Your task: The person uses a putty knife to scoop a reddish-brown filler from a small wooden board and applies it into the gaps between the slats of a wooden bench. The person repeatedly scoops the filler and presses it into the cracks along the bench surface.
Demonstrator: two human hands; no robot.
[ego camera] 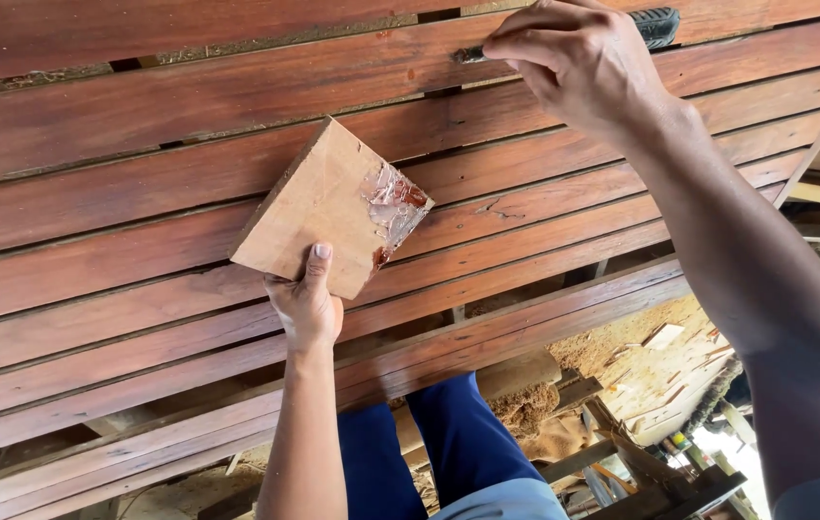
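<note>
Head view, looking down on a set of long reddish-brown boards (140, 221) laid side by side with narrow gaps between them, running from the lower left of the frame to the upper right.

Centre: the left hand (306, 306) is closed on the lower edge of a small square wood block (319, 207), thumb lying up its face and the other fingers hidden behind it. The block is paler than the boards and is held tilted, one corner pointing up. Its right corner carries a patch of glossy, whitish paste (394, 204) with a reddish tinge.

Upper right: the right hand (574, 60) is closed around a tool (655, 24) with a dark ribbed handle that sticks out past the hand toward the upper right edge. The tool's thin dark tip (471, 55) shows at the left of the fingers, lying at a gap between two boards near the top of the frame. Block and tool are well apart.

Bottom centre: the person's legs in blue trousers (458, 433) show below the boards. Lower right: sawdust (525, 404) and loose wood offcuts (665, 335) lie on the ground.
</note>
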